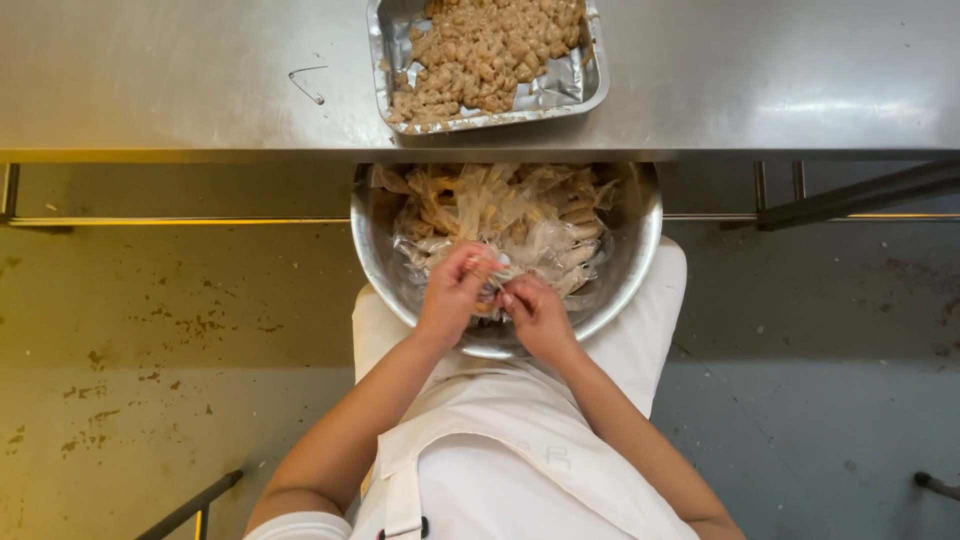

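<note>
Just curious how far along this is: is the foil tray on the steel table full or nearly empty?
Fairly full. The foil tray holds a heap of pale brown pieces over most of its floor; only bare foil along its near and right sides shows. Its far end is out of view.

Worktop [200,80]: brushed steel, dull sheen, fine scratches.
Tray [590,75]: crinkled foil, bright and creased.
Bowl [640,250]: polished metal, smooth, reflective rim.
Wrappers [520,215]: thin clear plastic, glossy, crumpled.
Apron [520,440]: white cloth, matt.
Floor [150,340]: rough, matt, stained.
</note>
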